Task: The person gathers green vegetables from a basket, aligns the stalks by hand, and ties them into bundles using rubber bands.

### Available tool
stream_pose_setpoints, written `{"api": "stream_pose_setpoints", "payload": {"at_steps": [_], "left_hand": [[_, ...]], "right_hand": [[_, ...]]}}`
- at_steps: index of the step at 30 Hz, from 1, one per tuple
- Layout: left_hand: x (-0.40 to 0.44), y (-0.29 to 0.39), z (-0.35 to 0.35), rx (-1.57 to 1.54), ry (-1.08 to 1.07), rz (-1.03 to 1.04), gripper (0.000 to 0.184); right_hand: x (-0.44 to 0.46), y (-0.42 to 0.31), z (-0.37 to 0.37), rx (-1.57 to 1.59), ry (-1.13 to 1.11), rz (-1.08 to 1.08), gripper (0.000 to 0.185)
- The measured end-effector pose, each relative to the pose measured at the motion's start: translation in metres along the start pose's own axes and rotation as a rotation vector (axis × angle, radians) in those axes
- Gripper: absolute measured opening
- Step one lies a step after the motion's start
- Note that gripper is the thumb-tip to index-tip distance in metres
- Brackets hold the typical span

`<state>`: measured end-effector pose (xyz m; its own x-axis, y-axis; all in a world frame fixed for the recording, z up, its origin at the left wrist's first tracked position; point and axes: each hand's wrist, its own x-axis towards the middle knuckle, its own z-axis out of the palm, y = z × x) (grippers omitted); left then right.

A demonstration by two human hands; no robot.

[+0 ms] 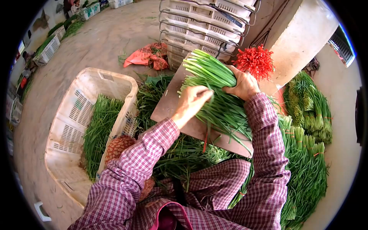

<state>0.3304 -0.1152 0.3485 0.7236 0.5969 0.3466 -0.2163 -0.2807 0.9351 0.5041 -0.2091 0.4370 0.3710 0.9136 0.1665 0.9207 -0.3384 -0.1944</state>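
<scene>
My right hand is wrapped round a thick bunch of garlic chives, thumb on the near side. The bunch's pale cut ends point to the upper left. More loose chives spread beneath it over a board in front of me. My left hand is beside the bunch, fingertips pinched together against the leaves. Whatever is in that pinch is too small to make out. A red tie hangs at the board's near edge.
At left stands a white plastic crate with chives inside. Tied chive bundles are piled at right. A cluster of red ties sits beyond my right hand. Stacked crates rise behind the board, near a red bag. Loose greens cover the floor below.
</scene>
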Motion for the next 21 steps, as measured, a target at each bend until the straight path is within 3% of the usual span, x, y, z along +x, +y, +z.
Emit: {"api": "stream_pose_setpoints", "payload": {"at_steps": [2,4,5,6,8,10,11,12,14,15,17,21], "left_hand": [[-0.002,-0.003,0.020,-0.070,-0.042,-0.086,0.026],[-0.005,0.003,0.030,0.210,-0.079,-0.077,0.027],[-0.008,0.000,0.035,0.129,-0.101,-0.091,0.027],[-0.011,-0.007,0.032,0.441,-0.161,-0.013,0.026],[-0.020,-0.003,0.021,0.692,-0.297,0.048,0.020],[-0.017,0.020,0.003,0.730,-0.380,0.001,0.012],[-0.015,0.018,-0.006,0.749,-0.269,0.131,0.014],[-0.005,0.027,-0.016,0.858,-0.352,0.123,0.039],[0.010,0.028,-0.021,0.980,-0.226,0.525,0.085],[0.020,0.021,-0.019,0.976,-0.237,0.529,0.085],[0.034,-0.006,-0.011,1.104,-0.460,0.521,0.118],[0.050,-0.026,0.002,1.137,-0.588,0.305,0.124]], "right_hand": [[0.007,0.003,0.000,-0.005,-0.045,-0.002,0.072],[0.010,0.003,0.006,-0.012,-0.092,-0.006,0.074],[0.009,0.000,0.012,-0.039,-0.123,-0.032,0.076],[0.009,-0.002,0.020,-0.066,-0.153,-0.058,0.078],[0.011,0.004,0.049,-0.166,-0.271,-0.036,0.083],[0.006,0.004,0.059,-0.094,-0.250,-0.019,0.081],[0.007,0.005,0.059,-0.088,-0.252,-0.017,0.081],[0.007,0.004,0.055,-0.094,-0.275,-0.013,0.081],[0.007,0.004,0.054,-0.091,-0.298,0.007,0.081],[0.008,0.004,0.055,-0.124,-0.286,-0.002,0.082],[0.009,0.010,0.055,-0.140,-0.286,-0.025,0.085],[-0.006,0.019,0.038,-0.179,-0.288,0.032,0.088]]}}
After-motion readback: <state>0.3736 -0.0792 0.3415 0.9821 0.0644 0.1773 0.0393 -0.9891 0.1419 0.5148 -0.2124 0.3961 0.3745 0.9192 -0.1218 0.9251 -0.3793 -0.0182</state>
